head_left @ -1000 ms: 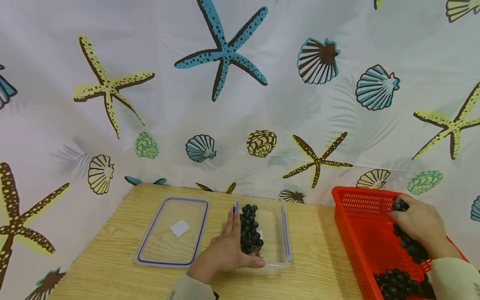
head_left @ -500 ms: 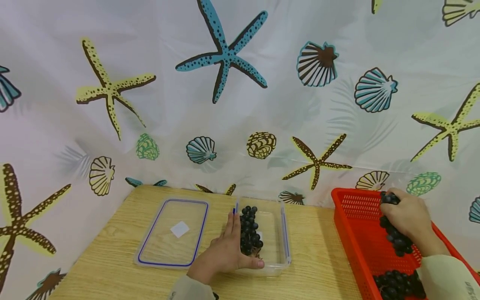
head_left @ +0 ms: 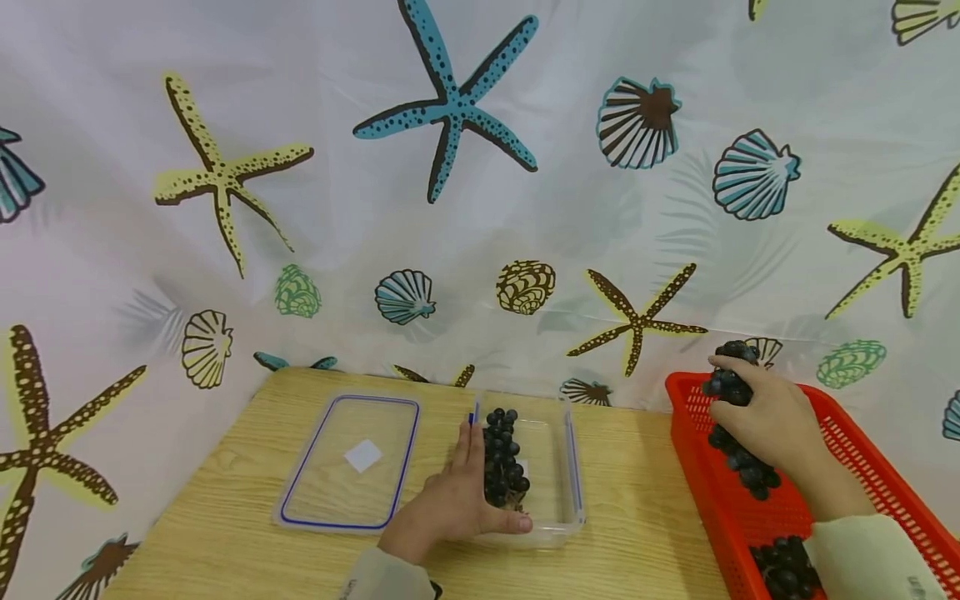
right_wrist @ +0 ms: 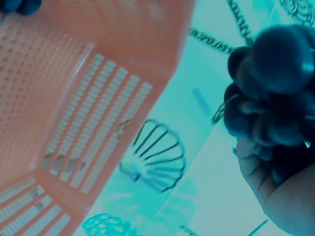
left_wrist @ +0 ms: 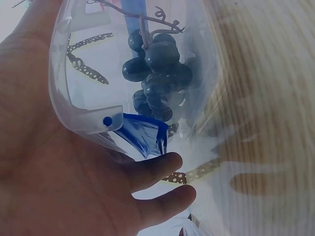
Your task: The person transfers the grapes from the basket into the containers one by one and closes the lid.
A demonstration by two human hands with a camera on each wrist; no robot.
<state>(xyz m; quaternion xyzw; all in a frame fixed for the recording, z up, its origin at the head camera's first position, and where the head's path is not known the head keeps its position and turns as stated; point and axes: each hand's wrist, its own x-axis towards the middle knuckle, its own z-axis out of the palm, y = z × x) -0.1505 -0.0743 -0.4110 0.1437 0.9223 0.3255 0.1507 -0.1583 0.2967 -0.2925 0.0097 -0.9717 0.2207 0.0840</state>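
Observation:
My right hand (head_left: 780,425) grips a long bunch of dark grapes (head_left: 726,385), lifted over the left side of the red basket (head_left: 701,483). In the right wrist view the fingers curl below the grapes (right_wrist: 280,64), outside the basket. My left hand (head_left: 453,500) lies along the left side of a clear plastic container (head_left: 558,531), fingers straight and thumb across its front edge. Another bunch of dark grapes (head_left: 501,458) lies inside, along the left wall. Through that wall the left wrist view shows the grapes (left_wrist: 160,73) and their stem.
A clear lid with a blue seal (head_left: 322,492) lies flat on the wooden table (head_left: 225,500), left of the container. More dark grapes (head_left: 783,567) lie in the near end of the basket. A patterned sheet (head_left: 465,225) hangs behind the table.
My right hand has lifted the bunch of grapes and carried it leftward, from the basket's right side to above its left side. The left hand and container stay put.

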